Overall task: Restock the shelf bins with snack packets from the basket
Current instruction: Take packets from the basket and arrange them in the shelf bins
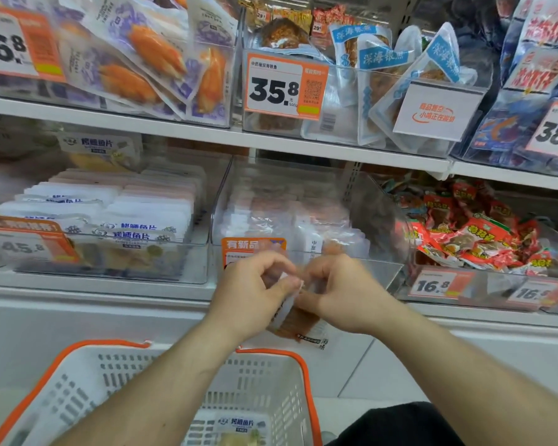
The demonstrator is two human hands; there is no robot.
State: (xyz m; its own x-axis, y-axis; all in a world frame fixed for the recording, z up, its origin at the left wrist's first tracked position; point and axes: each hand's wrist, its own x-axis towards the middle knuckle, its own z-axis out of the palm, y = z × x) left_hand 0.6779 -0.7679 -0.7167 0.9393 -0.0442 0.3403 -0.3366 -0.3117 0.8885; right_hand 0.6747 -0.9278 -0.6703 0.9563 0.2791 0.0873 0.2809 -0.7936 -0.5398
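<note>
My left hand (255, 284) and my right hand (339, 291) meet in front of the middle clear bin (377, 272) on the lower shelf. Together they grip a small stack of clear snack packets (295, 320) with orange-brown contents, my left thumb and fingers pinching the white top edge, my right fingers curled round the other side. That bin holds rows of similar pale packets. Below my forearms stands the white basket (268, 378) with an orange rim, and a blue-labelled fish-slice packet (239, 428) lies in its bottom.
A bin of white fish-slice packets (116, 217) sits to the left, a bin of red snack packets (474, 233) to the right. The upper shelf carries crab-stick and blue fish packets behind price tags. A white shelf ledge (78, 307) runs below the bins.
</note>
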